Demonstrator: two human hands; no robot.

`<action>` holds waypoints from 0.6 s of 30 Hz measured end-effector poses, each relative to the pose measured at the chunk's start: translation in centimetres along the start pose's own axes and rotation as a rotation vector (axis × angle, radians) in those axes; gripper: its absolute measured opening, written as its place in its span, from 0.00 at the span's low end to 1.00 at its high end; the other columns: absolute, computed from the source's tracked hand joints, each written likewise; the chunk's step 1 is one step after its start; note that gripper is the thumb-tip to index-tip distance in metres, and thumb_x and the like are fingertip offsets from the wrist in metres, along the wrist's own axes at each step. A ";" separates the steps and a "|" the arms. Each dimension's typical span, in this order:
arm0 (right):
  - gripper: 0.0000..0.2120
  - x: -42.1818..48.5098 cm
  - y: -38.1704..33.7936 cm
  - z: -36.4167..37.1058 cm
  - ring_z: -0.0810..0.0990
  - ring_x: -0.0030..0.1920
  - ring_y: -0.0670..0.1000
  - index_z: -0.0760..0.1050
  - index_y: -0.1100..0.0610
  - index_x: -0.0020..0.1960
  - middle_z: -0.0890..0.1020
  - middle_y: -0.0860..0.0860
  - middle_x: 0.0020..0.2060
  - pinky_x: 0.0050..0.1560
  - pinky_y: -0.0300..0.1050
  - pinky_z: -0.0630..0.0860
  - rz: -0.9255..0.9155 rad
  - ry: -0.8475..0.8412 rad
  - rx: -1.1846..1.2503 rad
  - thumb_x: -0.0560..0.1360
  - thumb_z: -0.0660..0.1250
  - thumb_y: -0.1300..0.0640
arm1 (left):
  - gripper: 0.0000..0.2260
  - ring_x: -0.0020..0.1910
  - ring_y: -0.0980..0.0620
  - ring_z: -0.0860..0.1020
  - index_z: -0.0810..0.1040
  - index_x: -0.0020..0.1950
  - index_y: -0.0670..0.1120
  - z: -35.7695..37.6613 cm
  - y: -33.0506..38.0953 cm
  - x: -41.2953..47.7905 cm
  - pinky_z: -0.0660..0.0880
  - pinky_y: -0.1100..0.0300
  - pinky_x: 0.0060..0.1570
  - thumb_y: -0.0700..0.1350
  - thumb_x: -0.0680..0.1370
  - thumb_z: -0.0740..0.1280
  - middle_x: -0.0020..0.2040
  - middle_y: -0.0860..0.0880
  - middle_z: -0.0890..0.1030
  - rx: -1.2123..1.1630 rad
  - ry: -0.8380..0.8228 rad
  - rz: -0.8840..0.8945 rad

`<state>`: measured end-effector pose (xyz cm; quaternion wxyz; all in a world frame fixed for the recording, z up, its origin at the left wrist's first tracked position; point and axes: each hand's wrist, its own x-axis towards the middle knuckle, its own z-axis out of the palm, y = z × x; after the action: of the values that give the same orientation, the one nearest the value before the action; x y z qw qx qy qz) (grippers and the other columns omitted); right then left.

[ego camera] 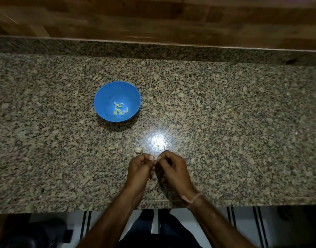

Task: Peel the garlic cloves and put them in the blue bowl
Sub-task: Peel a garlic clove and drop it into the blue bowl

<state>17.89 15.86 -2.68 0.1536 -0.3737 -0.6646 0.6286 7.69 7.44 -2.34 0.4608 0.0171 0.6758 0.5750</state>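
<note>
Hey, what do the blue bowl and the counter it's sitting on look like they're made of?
The blue bowl looks like plastic: even, saturated colour, a thin rim and a soft satin sheen, though glazed ware cannot be ruled out. The counter looks like polished granite: tan, grey and black speckle throughout, with a bright mirror-like glare of a lamp.

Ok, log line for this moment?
step: peeling | left hand + right hand: pinch garlic clove | blue bowl: peeled cloves inside
</note>
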 end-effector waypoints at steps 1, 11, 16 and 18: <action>0.10 0.0 -0.3 0.4 0.76 0.37 0.55 0.76 0.58 0.40 0.79 0.55 0.36 0.40 0.50 0.73 0.155 -0.015 0.214 0.79 0.64 0.59 | 0.11 0.36 0.50 0.76 0.80 0.43 0.44 -0.1 -0.1 0.1 0.75 0.54 0.37 0.43 0.84 0.66 0.35 0.44 0.79 0.070 0.004 0.092; 0.11 0.4 1.1 -1.5 0.80 0.35 0.42 0.80 0.52 0.36 0.82 0.45 0.32 0.38 0.41 0.77 -0.025 0.062 -0.482 0.76 0.75 0.56 | 0.14 0.35 0.48 0.71 0.79 0.41 0.40 -0.9 -0.9 0.6 0.69 0.51 0.39 0.46 0.83 0.68 0.33 0.43 0.75 0.087 0.075 0.139; 0.10 0.1 0.7 -1.0 0.84 0.52 0.42 0.86 0.53 0.56 0.87 0.42 0.49 0.54 0.38 0.80 -0.057 0.097 -0.276 0.79 0.71 0.65 | 0.11 0.34 0.50 0.75 0.84 0.41 0.48 -0.4 -1.1 0.5 0.72 0.54 0.39 0.48 0.83 0.69 0.32 0.50 0.80 0.144 0.092 0.111; 0.05 0.3 -0.1 -0.9 0.86 0.47 0.45 0.86 0.57 0.51 0.88 0.47 0.44 0.49 0.37 0.81 0.033 0.062 -0.057 0.78 0.74 0.64 | 0.10 0.34 0.53 0.77 0.85 0.44 0.46 -0.2 -1.0 0.3 0.73 0.55 0.40 0.46 0.83 0.69 0.34 0.51 0.81 0.147 0.088 0.112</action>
<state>18.27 16.72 -2.56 0.1530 -0.4083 -0.6709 0.5998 7.87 7.13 -3.33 0.3952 0.0633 0.7338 0.5490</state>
